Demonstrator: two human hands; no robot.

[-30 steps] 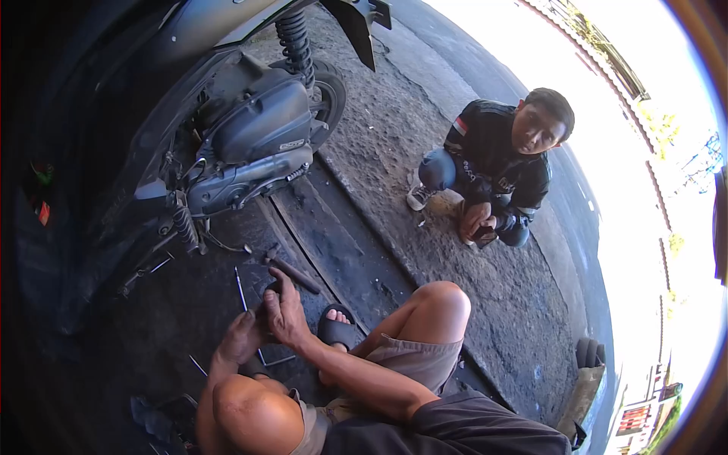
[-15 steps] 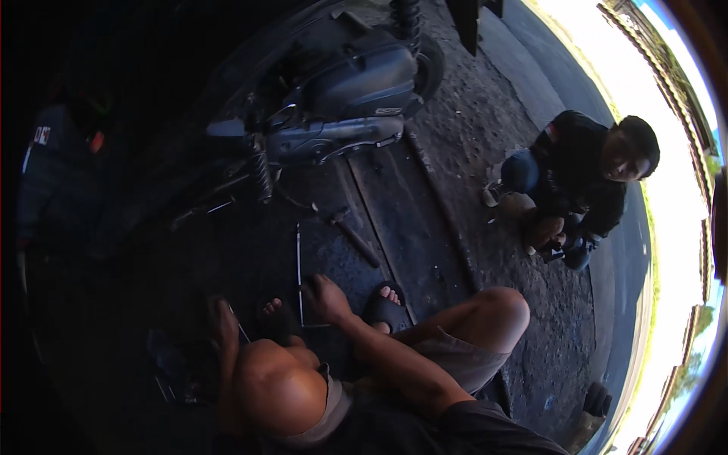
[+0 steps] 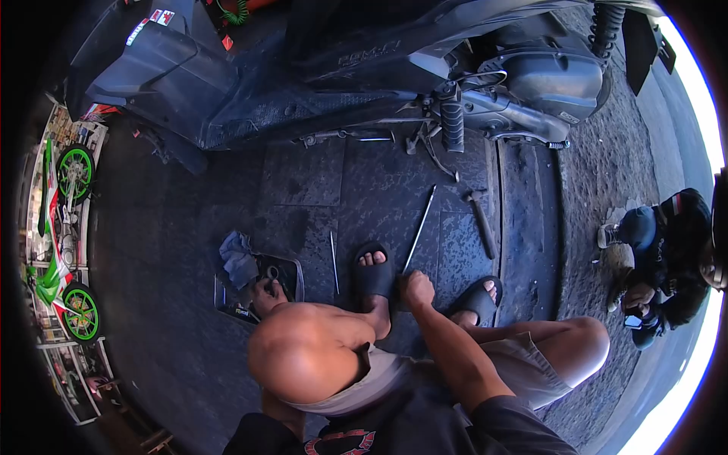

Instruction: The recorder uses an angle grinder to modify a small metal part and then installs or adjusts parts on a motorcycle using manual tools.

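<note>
My right hand (image 3: 416,290) is closed around the near end of a long, thin metal bar (image 3: 421,227) that slants away over the floor between my sandalled feet. My left hand (image 3: 267,297) reaches into a shallow tray (image 3: 299,282) beside my left knee. Its fingers are curled down among dark items; whatever they grip is hidden in shade. Just beyond the fingertips shows a small ring-shaped part (image 3: 273,271). A crumpled blue-grey rag (image 3: 239,260) lies over the tray's far left side. Between tray and left foot rests a thin metal rod (image 3: 334,262).
A dark scooter (image 3: 318,106) spans the far side, its stand (image 3: 437,157) down. A hammer (image 3: 482,224) lies on the floor to the right. Farther right a person (image 3: 656,265) squats on rough ground. At left stands a green-wheeled motorcycle (image 3: 64,250) before shelves.
The view has swung left and brightened. My left hand has moved from beside the thin rod into the tray. My right hand stays at the long bar's near end.
</note>
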